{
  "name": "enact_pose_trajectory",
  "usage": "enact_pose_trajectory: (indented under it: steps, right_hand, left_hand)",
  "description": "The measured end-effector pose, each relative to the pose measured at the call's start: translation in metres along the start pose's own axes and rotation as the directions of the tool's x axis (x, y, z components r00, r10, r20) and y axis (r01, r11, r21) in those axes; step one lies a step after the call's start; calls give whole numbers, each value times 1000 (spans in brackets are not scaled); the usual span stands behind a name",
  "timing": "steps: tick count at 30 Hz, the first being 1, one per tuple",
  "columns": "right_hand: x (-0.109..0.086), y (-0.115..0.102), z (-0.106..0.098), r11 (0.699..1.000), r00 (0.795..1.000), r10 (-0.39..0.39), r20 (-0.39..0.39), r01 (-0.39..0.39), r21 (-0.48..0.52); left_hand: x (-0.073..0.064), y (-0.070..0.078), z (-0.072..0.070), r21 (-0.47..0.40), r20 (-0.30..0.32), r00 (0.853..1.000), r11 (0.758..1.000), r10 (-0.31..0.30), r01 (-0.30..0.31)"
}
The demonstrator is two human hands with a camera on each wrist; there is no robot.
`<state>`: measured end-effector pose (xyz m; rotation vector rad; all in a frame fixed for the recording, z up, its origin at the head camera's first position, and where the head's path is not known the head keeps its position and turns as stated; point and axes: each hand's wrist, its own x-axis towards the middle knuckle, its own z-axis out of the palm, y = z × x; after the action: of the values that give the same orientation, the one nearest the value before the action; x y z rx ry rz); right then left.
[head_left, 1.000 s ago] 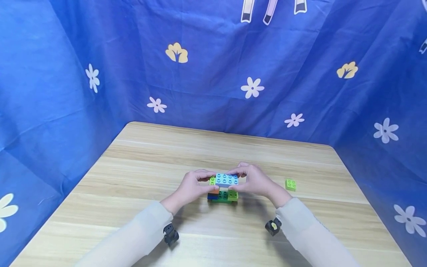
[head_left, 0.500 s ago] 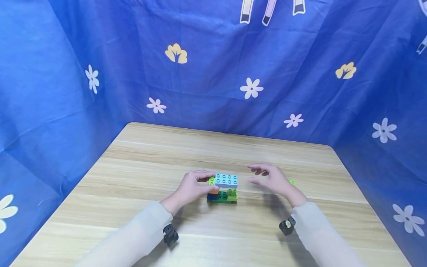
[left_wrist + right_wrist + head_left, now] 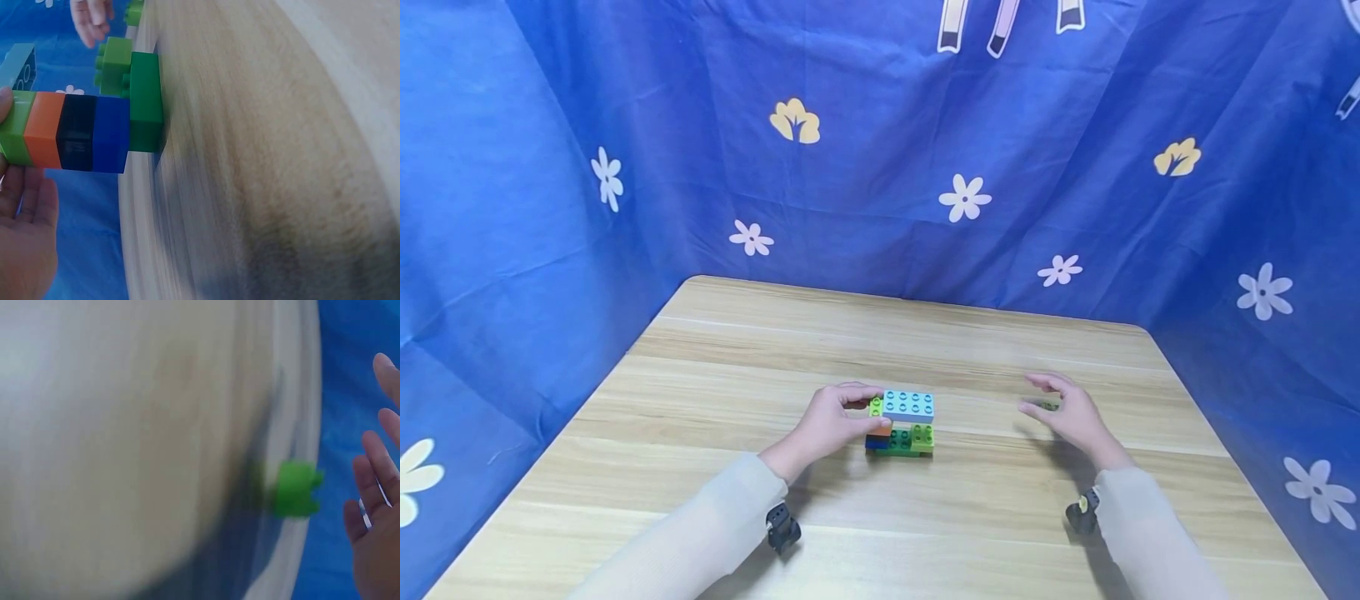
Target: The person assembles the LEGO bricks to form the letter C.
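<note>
A building-brick structure stands in the middle of the table. At its left end, blue (image 3: 110, 134), black (image 3: 76, 132), orange (image 3: 44, 128) and lime (image 3: 15, 128) bricks rise in a stack from a long green brick (image 3: 145, 103). A light blue brick (image 3: 908, 404) juts out rightward from the top. Below it, a small lime brick (image 3: 922, 437) sits on the green one's right end. My left hand (image 3: 829, 421) grips the stack near its top. My right hand (image 3: 1075, 412), fingers apart and holding nothing, hovers at a loose lime brick (image 3: 295, 489), partly hiding it in the head view.
The wooden table (image 3: 760, 333) extends around the structure on all sides. A blue cloth (image 3: 880, 167) with printed flowers hangs along its back and sides. Each wrist carries a small black camera, such as the left wrist camera (image 3: 783, 528).
My right hand has let go of the light blue brick and moved right to the loose lime brick. My left hand keeps its grip on the stack, which stays in place.
</note>
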<state>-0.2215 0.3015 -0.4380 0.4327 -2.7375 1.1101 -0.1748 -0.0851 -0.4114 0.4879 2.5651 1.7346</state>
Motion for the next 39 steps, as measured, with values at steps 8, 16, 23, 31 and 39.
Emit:
enact_pose_trajectory:
  steps: [8, 16, 23, 31, 39]
  right_hand:
    - [-13, 22, -7, 992, 995, 97, 15, -95, -82]
    - [-20, 29, -8, 981, 986, 164, 39, -158, -112]
    - [-21, 33, -8, 971, 979, 200, 47, -192, -140]
    - [-22, 22, -8, 977, 978, 203, 45, -199, -83]
    - [-13, -8, 11, 990, 987, 143, 75, -144, 4]
  left_hand:
    - [1, 0, 0, 10, -1, 1000, 1000, -12, 12]
    - [1, 1, 0, 11, 6, 1000, 1000, -14, 13]
    - [1, 3, -1, 11, -2, 1000, 1000, -25, 25]
    - [2, 3, -1, 12, -5, 999, 999, -40, 40]
    - [2, 2, -1, 25, -5, 1000, 999, -21, 21]
